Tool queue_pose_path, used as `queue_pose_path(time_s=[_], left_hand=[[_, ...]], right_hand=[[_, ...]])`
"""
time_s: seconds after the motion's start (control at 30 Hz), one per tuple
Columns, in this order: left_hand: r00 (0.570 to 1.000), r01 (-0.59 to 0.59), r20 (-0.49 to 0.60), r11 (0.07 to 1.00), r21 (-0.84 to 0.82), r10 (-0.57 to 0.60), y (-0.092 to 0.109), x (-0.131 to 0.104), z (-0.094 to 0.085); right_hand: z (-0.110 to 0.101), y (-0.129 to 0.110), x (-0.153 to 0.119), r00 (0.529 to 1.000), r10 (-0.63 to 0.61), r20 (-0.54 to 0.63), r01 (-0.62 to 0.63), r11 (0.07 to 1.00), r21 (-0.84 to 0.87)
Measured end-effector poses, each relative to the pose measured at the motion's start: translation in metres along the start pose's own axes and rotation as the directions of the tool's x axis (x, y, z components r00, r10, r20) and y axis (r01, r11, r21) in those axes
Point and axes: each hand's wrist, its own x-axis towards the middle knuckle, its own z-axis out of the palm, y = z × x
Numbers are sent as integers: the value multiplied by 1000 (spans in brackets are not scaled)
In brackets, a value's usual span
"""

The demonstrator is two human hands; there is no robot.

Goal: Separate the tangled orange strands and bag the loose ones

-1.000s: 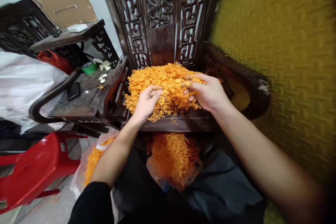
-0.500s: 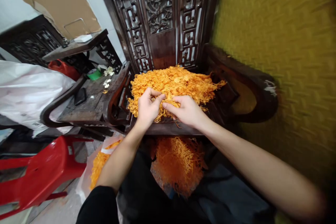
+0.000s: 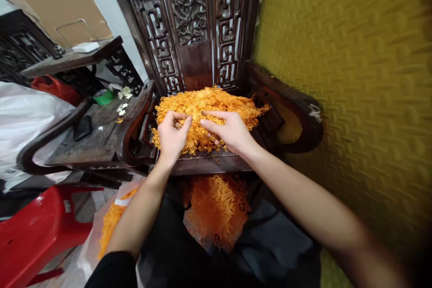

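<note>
A heap of tangled, branching orange strands point(image 3: 209, 99) lies on the seat of a dark carved wooden chair point(image 3: 199, 65); I cannot tell what the strands are made of. My left hand point(image 3: 172, 137) is over the front left of the heap, thumb and forefinger brought together in a pinch. Whatever sits between those fingertips is too small to make out. Just across from it, my right hand point(image 3: 231, 130) has its thumb and forefinger apart, pointing left, with no piece visible between them. Its lower fingers curl close to the strands and are partly hidden.
Below the seat, a clear bag point(image 3: 216, 216) holds more orange strands between my legs. Another bag point(image 3: 111, 225) of orange pieces stands left, near a red plastic chair point(image 3: 43, 229). A second wooden seat point(image 3: 91, 144) bears a black phone-like object point(image 3: 83, 127) and green tape point(image 3: 104, 96).
The view has shifted, so the scene sits further left. My hands have moved apart slightly, and my right thumb and forefinger have spread. The heap looks much the same.
</note>
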Motion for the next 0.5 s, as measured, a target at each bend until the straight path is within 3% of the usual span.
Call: queue_pose_path(time_s=[0.13, 0.2, 0.27, 0.33, 0.43, 0.5], left_hand=[[993, -113, 54, 988, 107, 107, 6, -6, 1], [992, -83, 96, 995, 52, 77, 6, -6, 1], [983, 43, 182, 994, -99, -25, 5, -6, 2], [942, 227, 305, 937, -266, -142, 5, -5, 0], [819, 510, 509, 744, -432, -266, 7, -5, -3], [756, 601, 597, 645, -472, -268, 10, -5, -4]], right_hand=[[2, 1, 1, 999, -46, 11, 46, 998, -40], [2, 2, 0, 997, -79, 27, 80, 995, -66], [1, 2, -1, 993, -100, 61, 107, 987, -121], [-2, 0, -3, 987, -111, 115, 130, 977, -169], [-6, -7, -4, 975, -103, 197, 143, 970, -198], [-8, -8, -5, 970, -83, 229, 134, 967, -216]])
